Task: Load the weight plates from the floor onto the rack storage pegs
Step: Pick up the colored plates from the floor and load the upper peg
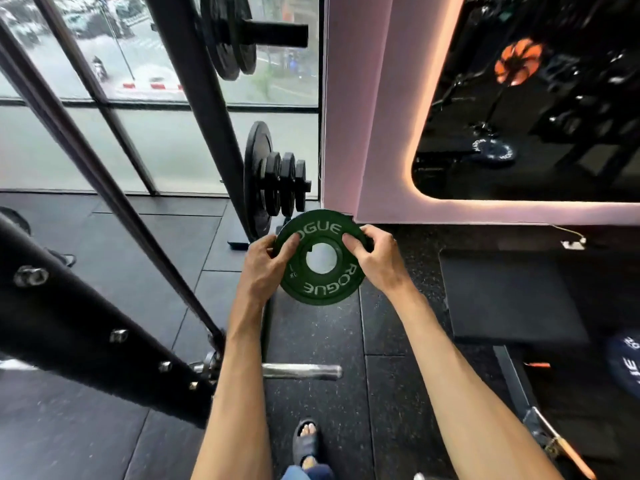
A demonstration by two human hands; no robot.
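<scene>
Black rubber floor (381, 393) tiles run to a far window (69, 150) on the left and a pink wall (363, 133) on the right, with a black rack upright (207, 116) between them. The green plate (325, 289) is held above the floor, just near of the loaded lower peg (277, 183). Its flat lettered face and centre hole are turned up toward the camera, with the left hand (263, 261) and right hand (377, 258) gripping opposite edges.

Tall windows (52, 150) and pink wall (367, 116) border black floor (381, 393).
</scene>
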